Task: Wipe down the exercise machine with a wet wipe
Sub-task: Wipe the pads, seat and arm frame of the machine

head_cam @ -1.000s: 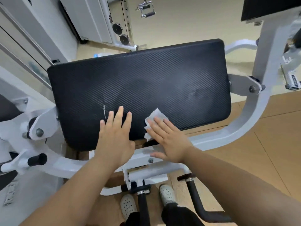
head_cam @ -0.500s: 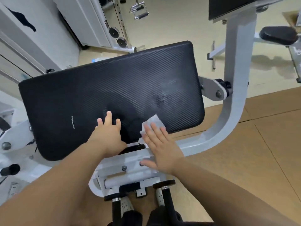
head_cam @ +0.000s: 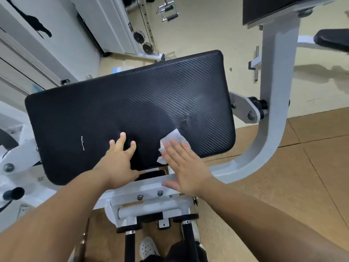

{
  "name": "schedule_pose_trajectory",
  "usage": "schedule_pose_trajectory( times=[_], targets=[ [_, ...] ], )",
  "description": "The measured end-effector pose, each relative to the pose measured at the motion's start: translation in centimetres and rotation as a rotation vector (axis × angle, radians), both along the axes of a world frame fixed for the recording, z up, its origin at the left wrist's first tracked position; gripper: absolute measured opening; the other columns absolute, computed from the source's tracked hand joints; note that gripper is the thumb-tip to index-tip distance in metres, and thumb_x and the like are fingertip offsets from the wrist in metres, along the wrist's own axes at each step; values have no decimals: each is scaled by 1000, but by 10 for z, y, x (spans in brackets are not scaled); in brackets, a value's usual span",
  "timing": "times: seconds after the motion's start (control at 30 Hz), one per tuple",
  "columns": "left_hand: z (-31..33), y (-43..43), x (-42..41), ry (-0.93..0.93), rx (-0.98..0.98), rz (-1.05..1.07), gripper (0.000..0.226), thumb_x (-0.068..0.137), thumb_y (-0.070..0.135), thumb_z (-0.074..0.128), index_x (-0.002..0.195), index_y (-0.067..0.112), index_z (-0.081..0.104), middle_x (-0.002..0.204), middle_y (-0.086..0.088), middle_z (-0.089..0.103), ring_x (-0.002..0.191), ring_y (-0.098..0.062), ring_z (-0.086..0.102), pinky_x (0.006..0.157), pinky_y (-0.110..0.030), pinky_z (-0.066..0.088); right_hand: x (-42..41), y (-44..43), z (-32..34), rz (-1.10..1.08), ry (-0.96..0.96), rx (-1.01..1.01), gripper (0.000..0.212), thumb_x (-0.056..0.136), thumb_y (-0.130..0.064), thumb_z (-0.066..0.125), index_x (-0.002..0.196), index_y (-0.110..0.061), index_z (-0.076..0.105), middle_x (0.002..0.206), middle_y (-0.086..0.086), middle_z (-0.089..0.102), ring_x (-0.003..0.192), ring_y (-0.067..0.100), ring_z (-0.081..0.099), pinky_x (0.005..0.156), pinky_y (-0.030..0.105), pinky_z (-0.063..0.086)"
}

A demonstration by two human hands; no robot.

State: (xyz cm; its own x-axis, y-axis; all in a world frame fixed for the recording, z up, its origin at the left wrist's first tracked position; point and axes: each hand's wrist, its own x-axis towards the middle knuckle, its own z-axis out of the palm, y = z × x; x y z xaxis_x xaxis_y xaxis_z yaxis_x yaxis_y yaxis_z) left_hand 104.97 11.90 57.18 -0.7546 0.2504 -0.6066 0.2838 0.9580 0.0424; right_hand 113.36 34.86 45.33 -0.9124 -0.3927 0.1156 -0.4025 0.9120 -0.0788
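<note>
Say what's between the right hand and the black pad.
The wet wipe, flat under the right hand on the black pad, in the head view.

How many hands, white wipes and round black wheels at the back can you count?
Hands: 2, the left hand and the right hand
White wipes: 1, the wet wipe, pressed under the right hand on the black pad
Round black wheels: 2, the upper wheel and the lower wheel
Total: 5
</note>
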Motion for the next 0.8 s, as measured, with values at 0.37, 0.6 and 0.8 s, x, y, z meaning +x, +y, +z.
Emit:
schedule_pose_trajectory(
  times=[0.37, 0.6, 0.8],
  targets=[
    [3, 12, -3, 49, -210, -120, 98, 94, 57, 54, 162, 17, -4, 164, -17, -27, 151, -51, -3, 123, -49, 21, -80, -12, 49, 22, 12, 88, 97, 96, -78, 24, 164, -9, 14, 171, 16, 6, 158, 37, -5, 128, 52, 0],
    [1, 2, -3, 40, -161, -130, 94, 96, 55, 54, 162, 22, -3, 164, -11, -28, 152, -48, -7, 123, -51, 17, -143, 64, 88, -538, 86, -122, 98, 96, -76, 28, 163, -7, 13, 170, 21, 10, 158, 37, 5, 128, 53, 3],
    [1, 3, -3, 28, -144, -126, 94, 97, 50, 54, 162, 19, -6, 164, -13, -30, 152, -49, -10, 125, -52, 13, -123, -3, 84, -328, 67, -55, 99, 96, -74, 23, 161, 0, 17, 168, 27, 12, 155, 46, 7, 127, 58, 5]
  ],
)
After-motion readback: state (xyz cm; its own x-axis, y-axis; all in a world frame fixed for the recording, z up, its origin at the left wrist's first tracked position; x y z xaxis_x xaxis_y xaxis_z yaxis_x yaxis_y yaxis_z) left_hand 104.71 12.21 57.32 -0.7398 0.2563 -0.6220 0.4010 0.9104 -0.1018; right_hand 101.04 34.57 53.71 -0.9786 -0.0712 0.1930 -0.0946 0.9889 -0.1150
